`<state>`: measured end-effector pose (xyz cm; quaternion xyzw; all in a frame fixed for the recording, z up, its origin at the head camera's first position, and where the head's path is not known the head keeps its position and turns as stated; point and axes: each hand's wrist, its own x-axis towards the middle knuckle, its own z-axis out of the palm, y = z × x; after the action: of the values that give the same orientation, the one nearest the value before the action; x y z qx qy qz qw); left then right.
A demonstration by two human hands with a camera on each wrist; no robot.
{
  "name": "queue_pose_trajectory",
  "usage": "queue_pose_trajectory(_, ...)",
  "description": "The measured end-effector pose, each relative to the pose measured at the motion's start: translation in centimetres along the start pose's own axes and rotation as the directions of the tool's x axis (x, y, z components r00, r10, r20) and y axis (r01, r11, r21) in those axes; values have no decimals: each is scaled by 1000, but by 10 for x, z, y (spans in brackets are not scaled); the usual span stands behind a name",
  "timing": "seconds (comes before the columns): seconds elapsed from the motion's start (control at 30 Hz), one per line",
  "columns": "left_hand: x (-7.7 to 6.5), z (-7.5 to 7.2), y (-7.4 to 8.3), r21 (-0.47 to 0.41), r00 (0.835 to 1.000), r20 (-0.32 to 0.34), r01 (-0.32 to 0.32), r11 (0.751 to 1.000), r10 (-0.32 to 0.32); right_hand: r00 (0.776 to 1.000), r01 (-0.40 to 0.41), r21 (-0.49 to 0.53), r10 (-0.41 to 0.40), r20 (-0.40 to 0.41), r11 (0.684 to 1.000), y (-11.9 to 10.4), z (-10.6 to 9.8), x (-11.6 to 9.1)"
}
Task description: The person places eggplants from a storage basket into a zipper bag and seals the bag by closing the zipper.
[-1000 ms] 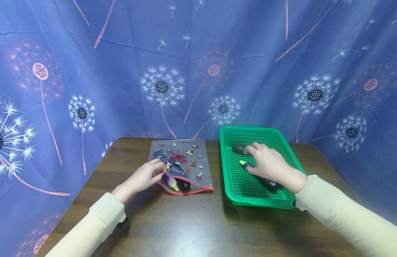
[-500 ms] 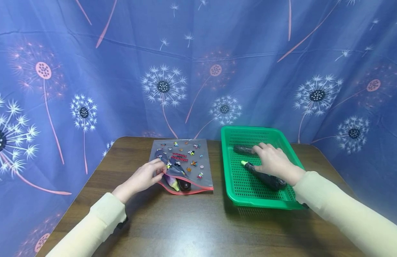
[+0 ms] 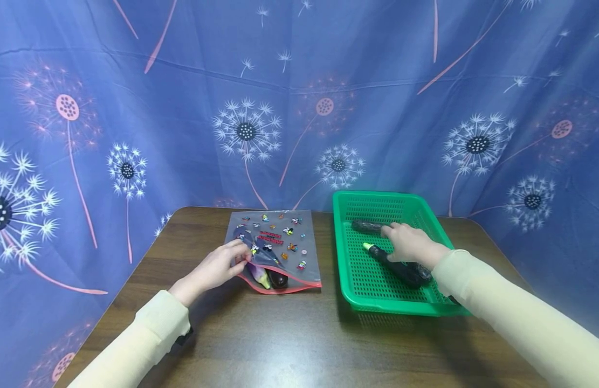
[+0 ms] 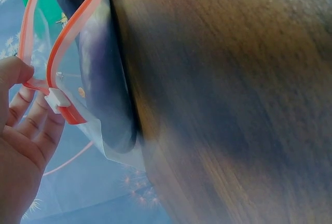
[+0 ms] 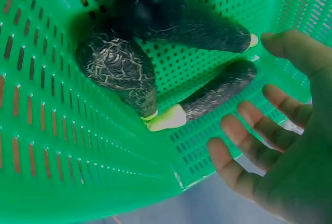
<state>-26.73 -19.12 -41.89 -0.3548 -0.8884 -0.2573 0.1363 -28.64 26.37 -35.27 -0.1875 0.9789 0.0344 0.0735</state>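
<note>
My left hand (image 3: 217, 267) pinches the red zip edge of a clear printed zip bag (image 3: 309, 253) lying on the table. Its mouth gapes, and a purple eggplant (image 3: 259, 275) and a darker one (image 3: 278, 278) show inside. A white slider (image 4: 57, 99) sits by my left fingers in the left wrist view. Over the green basket (image 3: 344, 258) my right hand (image 3: 408, 242) is spread, holding nothing. Below it lie dark, rough-skinned long vegetables with pale ends: one near (image 3: 396, 267), one far (image 3: 367, 227). In the right wrist view a netted-skinned one (image 5: 114, 66) lies beside them.
The basket's raised perforated walls surround the vegetables. A brown wooden table (image 3: 280, 334) carries bag and basket side by side, with a gap between them. Behind the table's back edge hangs a blue dandelion-print cloth (image 3: 289, 134).
My right hand has moved slightly right within the basket, uncovering more of the near dark vegetable. My left hand stays on the bag's edge.
</note>
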Motion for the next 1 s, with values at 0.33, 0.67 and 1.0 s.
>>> queue_pose_trajectory(0.33, 0, 0, -2, -24, 999, -14, 33, 999, -34, 981, -17, 51, 7, 196, 999, 9, 11, 9)
queue_pose_trajectory(0.67, -2, 2, -6, 9, 999, -33, 40, 999, -40, 950, -69, 159, 16, 312, 985, 6, 20, 11)
queue_pose_trajectory(1.0, -1, 4, -8, -5, 999, -36, 27, 1000, -28, 927, -145, 214, 57, 370, 966, 0, 24, 12)
